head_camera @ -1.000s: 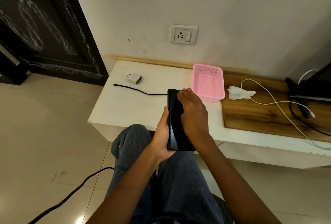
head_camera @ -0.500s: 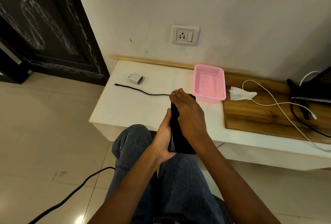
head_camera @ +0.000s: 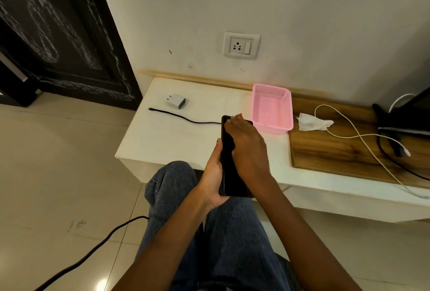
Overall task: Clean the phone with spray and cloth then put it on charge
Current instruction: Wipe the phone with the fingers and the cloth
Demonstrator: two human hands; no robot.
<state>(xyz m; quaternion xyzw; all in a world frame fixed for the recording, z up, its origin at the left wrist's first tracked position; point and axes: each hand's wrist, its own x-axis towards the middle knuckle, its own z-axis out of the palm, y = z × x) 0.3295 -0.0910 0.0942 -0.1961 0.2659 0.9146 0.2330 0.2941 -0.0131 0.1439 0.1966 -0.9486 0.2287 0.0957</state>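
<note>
Seated person, knees in blue jeans (head_camera: pixel 176 188) at the frame's 6 o'clock. The left hand (head_camera: pixel 213 174) grasps a black phone (head_camera: pixel 229 162) by its left edge and underside, held above the near edge of the white counter (head_camera: pixel 167 137), screen dark. The right hand (head_camera: pixel 246 146) lies clenched over the phone's upper right part, fingertips at the top edge; a sliver of something pale shows at the fingertips, too small to identify. At 11 o'clock of the phone: white charger adapter (head_camera: pixel 176 101) on the counter, black cable (head_camera: pixel 183 117) just beside it. At 1 o'clock: pink basket (head_camera: pixel 272 108). At 3 o'clock: crumpled white wipe (head_camera: pixel 311 123), touching a white cable (head_camera: pixel 363 141), on a wooden board (head_camera: pixel 330 153). Wall socket (head_camera: pixel 241 45) at 12 o'clock.
</note>
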